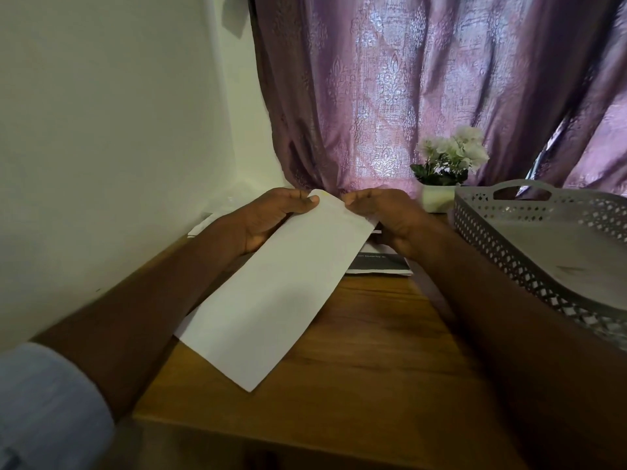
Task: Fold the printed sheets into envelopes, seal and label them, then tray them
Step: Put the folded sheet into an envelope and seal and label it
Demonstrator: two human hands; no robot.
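Fingers of the left hand (pixel 271 215) and right hand (pixel 383 215) pinch the far end of a white envelope (pixel 274 290), held slanting above the wooden table (pixel 373 368), near its far edge. Judging by the bare grey lattice tray (pixel 509 252) at the right edge, traying remains; sealing seems underway. Both forearms reach forward.

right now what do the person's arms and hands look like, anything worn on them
Both hands are bare: no gloves, rings or watch show on the left hand or the right hand. The forearms are bare too. A pale blue-grey sleeve with faint stripes covers the left upper arm; no right sleeve shows.
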